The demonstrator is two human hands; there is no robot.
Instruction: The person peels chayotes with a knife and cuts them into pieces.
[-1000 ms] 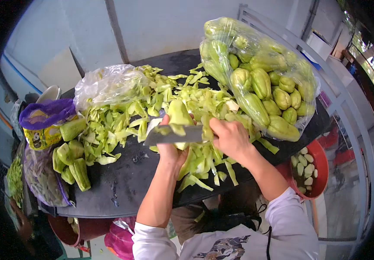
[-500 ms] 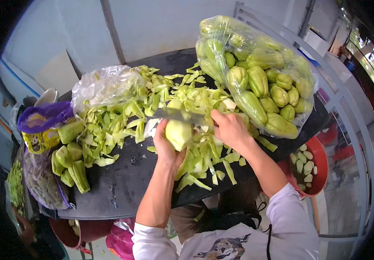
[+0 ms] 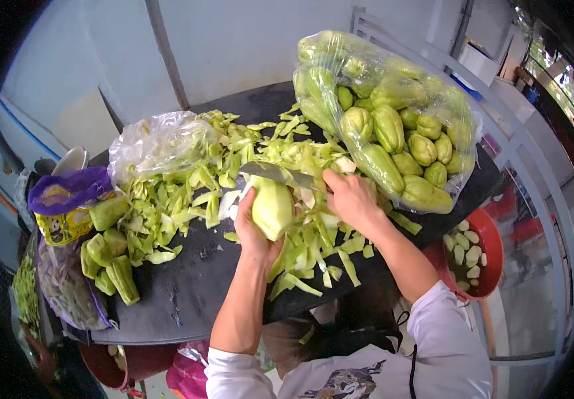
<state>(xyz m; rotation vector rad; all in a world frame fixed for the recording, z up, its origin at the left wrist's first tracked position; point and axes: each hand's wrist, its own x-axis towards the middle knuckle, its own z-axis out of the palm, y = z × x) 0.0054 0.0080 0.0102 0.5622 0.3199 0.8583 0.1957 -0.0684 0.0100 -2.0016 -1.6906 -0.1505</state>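
Observation:
My left hand (image 3: pixel 255 229) is wrapped round a pale, peeled chayote (image 3: pixel 272 207), which it holds up over the dark table (image 3: pixel 197 279). In my right hand (image 3: pixel 353 201) is the handle of a knife (image 3: pixel 279 174); my fingers hide most of that handle. The broad blade points left and lies across the upper end of the chayote. Beneath both hands, green peelings (image 3: pixel 313 229) are strewn over the tabletop.
A clear plastic bag of unpeeled chayotes (image 3: pixel 390 126) stands at the back right. Several chayotes (image 3: pixel 108 256) lie at left beside a purple net bag (image 3: pixel 70 282). A crumpled plastic bag (image 3: pixel 157 143) rests behind the peelings. Below right, a red bucket (image 3: pixel 493 256) holds peeled pieces.
The knife blade has moved to the chayote's top end, and more of the chayote's pale side shows. Both hands keep their grip. The view has shifted slightly.

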